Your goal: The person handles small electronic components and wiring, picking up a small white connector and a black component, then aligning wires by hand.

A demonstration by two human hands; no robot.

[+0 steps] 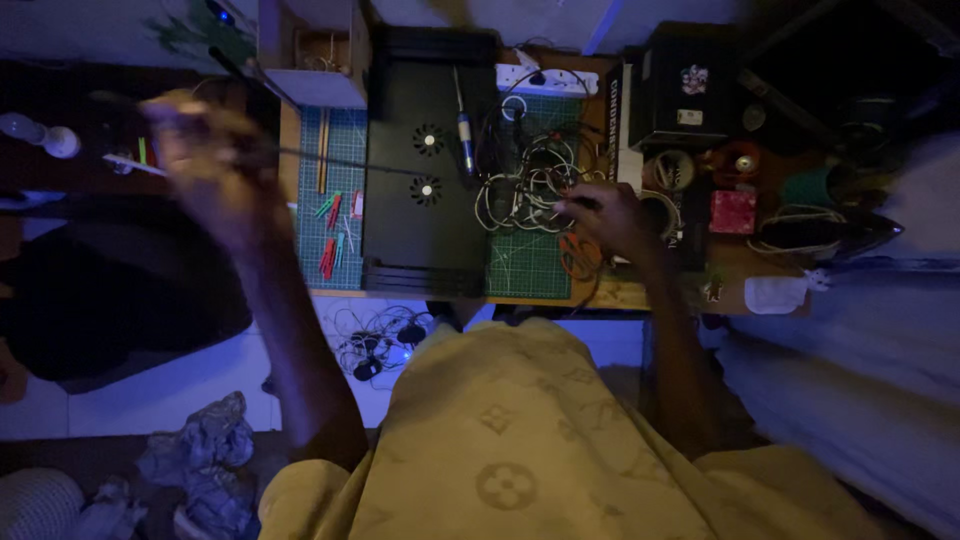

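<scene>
My left hand is raised and blurred at the left of the desk. It is closed on a thin dark wire that stretches right across the black cooling pad. My right hand rests on the green cutting mat, pinching the end of a cable at the tangle of coiled wires. A blue-handled pen-like tool lies on the pad's right side. Orange scissors lie just under my right hand.
A second green mat with small red and green clips lies left of the pad. A white power strip, black boxes and small items crowd the back right. More cables and crumpled cloth lie on the floor.
</scene>
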